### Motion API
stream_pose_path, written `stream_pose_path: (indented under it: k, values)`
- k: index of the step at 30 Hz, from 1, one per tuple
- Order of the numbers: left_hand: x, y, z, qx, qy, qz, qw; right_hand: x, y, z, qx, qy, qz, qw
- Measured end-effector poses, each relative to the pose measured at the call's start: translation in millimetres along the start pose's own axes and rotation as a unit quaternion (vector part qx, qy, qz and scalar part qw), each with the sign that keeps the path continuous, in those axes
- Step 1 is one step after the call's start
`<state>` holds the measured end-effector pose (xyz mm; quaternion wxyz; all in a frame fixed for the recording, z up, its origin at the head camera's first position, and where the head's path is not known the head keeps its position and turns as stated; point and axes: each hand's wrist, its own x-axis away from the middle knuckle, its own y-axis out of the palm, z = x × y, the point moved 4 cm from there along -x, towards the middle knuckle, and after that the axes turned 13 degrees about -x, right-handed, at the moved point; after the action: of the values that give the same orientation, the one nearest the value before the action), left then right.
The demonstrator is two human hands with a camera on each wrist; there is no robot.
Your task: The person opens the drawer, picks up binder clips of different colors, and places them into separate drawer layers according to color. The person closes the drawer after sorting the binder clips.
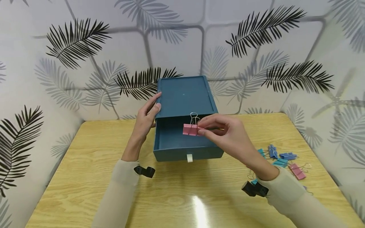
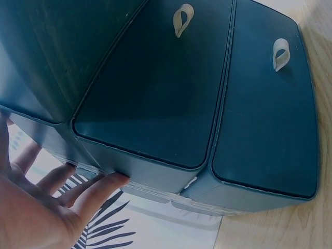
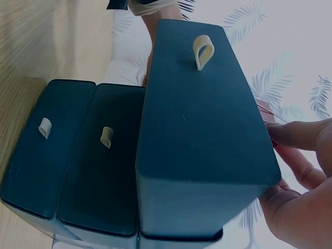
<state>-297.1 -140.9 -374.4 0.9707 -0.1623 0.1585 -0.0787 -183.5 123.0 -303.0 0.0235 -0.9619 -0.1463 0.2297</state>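
Pink clip (image 1: 190,129): pinched in right hand (image 1: 228,134), hanging over the open top drawer (image 1: 182,142) of the blue box (image 1: 183,96), long axis left-right, wire loops up. Left hand (image 1: 146,118): fingers straight against box's left side, steadying. Spare clips (image 1: 280,158): table's (image 1: 85,177) right edge.

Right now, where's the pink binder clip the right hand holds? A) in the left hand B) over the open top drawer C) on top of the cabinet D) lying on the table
B: the right hand pinches the pink binder clip above the pulled-out top drawer, not yet set down.
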Motion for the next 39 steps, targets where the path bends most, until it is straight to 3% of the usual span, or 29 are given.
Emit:
stream_pose_path:
  k: [15, 28, 39]
  values:
    - [-3.1, 0.8, -2.2, 0.012, -0.01, 0.006, 0.9999, -24.7, 30.5, 3.0, 0.067, 0.041, -0.066, 0.995]
    - [-1.8, 0.8, -2.4, 0.01, -0.017, 0.006, 0.9998, -41.2, 48.4, 13.5, 0.137, 0.075, -0.14, 0.978]
    - [-0.3, -0.1, -1.0, 0.003, -0.017, 0.007, 0.9998, -45.7, 57.7, 21.7, 0.147, 0.114, -0.181, 0.966]
